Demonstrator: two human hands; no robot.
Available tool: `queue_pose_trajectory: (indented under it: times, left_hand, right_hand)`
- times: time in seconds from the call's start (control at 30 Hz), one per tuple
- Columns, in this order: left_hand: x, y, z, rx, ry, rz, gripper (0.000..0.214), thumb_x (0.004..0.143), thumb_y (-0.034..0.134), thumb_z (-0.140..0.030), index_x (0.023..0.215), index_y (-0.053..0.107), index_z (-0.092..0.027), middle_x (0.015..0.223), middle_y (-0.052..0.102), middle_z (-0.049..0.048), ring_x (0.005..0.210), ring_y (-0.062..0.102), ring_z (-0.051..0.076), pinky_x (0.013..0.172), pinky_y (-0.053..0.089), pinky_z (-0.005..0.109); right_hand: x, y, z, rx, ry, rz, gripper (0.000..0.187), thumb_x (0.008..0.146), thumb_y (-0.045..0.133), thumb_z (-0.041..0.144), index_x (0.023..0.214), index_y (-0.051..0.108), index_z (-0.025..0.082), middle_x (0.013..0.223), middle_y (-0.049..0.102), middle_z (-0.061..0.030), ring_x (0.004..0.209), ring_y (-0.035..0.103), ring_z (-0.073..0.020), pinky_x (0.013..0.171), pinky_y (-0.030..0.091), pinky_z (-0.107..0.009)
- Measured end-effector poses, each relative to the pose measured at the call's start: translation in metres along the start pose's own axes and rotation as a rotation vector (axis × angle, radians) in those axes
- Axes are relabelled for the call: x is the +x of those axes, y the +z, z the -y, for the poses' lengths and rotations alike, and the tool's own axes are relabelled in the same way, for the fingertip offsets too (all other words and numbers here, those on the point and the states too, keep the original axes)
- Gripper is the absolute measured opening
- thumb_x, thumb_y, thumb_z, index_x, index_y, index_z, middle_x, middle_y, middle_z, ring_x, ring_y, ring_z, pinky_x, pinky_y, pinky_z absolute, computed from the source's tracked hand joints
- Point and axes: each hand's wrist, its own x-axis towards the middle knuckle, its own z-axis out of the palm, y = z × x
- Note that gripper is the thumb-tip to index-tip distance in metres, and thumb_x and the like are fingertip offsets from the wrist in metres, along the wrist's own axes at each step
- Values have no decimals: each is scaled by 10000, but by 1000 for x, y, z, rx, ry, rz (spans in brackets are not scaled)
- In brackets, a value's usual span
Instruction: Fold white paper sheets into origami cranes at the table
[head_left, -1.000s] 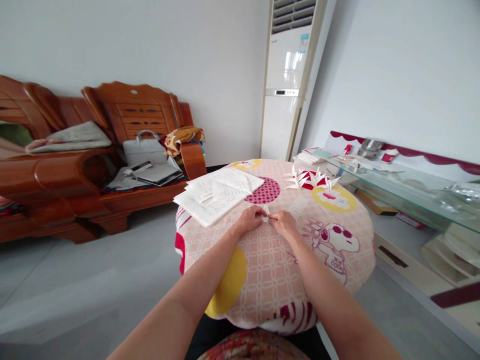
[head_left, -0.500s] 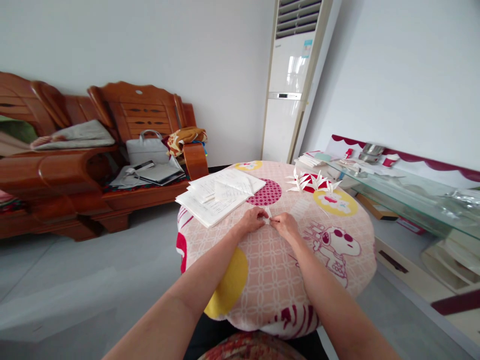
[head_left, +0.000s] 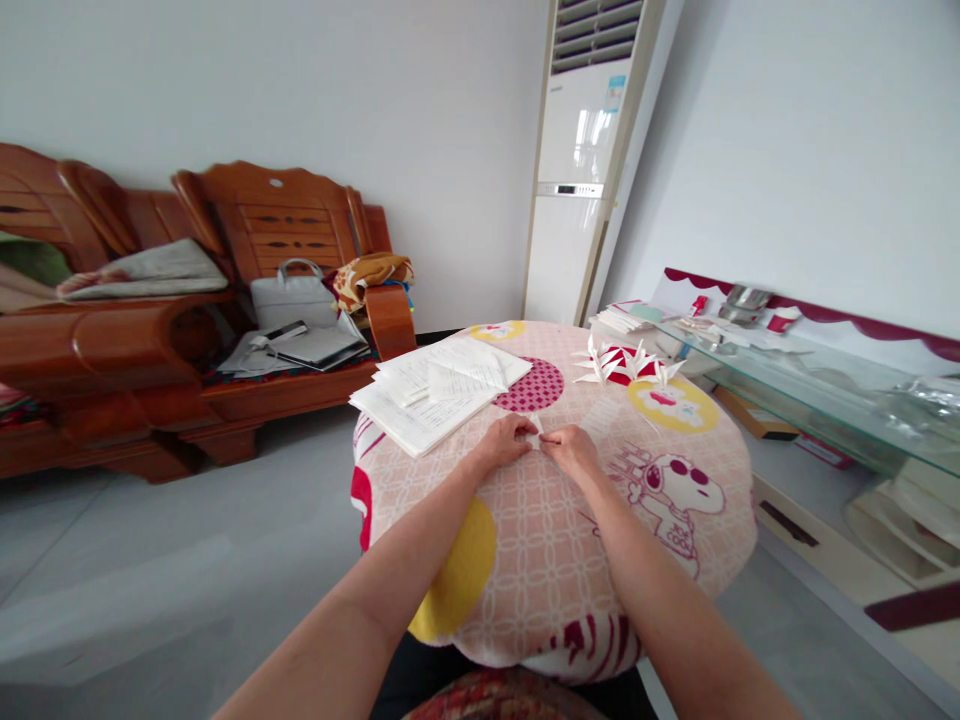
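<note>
A small folded piece of white paper [head_left: 535, 428] stands between my hands over the middle of the table, largely covered by my fingers. My left hand [head_left: 507, 442] is closed on its left side, fingers curled inward. From the right, my right hand [head_left: 571, 449] pinches its lower edge between thumb and fingers. Beyond them, several white folded paper cranes [head_left: 598, 362] sit grouped at the back right of the table. To the left lies a stack of handwritten sheets [head_left: 420, 428], with a loose piece on top.
A patterned cloth [head_left: 540, 540] covers the round table. At right stands a glass-topped cabinet [head_left: 840, 380] bearing papers and small items. On the left, a wooden sofa [head_left: 300, 225] holds a grey bag [head_left: 289, 300]; part of another person's foot [head_left: 101, 280] shows there.
Both hands stay in nearly the same place on the folded paper, with only slight finger movement. The view has shifted very slightly.
</note>
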Motion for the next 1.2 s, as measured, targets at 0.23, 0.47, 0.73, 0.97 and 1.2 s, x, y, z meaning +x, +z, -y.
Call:
queue_pose_trajectory:
  times: [0.23,0.47,0.73,0.97,1.2]
  left_hand:
    - [0,2,3,-3,39,-16,381,674,598,-73,1020,728,-166,1005,741,50,926,682,194,871,538,296]
    - [0,2,8,-10,65,-12,421,657,563,-35,1026,729,-153,1012,741,59,923,680,193,871,537,298]
    - [-1,0,7,-13,66,1,453,662,540,-19,1048,733,-158,1036,742,58,933,683,186,874,540,285]
    - [-2,-2,6,-21,61,-1,431,671,570,-27,1047,738,-153,1045,745,62,948,689,189,881,544,283]
    - [-2,-4,2,-5,55,-17,406,706,522,-14,1011,753,-149,993,754,64,908,683,187,875,535,295]
  right_hand:
    - [1,1,2,-17,46,13,247,891,622,329,1059,799,301,1034,792,-40,968,718,-219,700,438,-262]
    - [1,1,1,7,27,4,243,906,597,330,1007,815,292,954,800,-45,885,722,-210,630,391,-265]
    - [0,-2,3,21,37,17,251,914,585,304,1006,816,273,953,799,-56,855,718,-196,610,363,-262]
    - [-1,-2,2,45,23,15,240,891,615,319,1024,811,280,952,801,-43,874,719,-197,632,397,-251]
    - [0,0,-1,17,23,-19,296,900,568,227,1090,792,266,1083,782,-45,956,717,-202,736,466,-250]
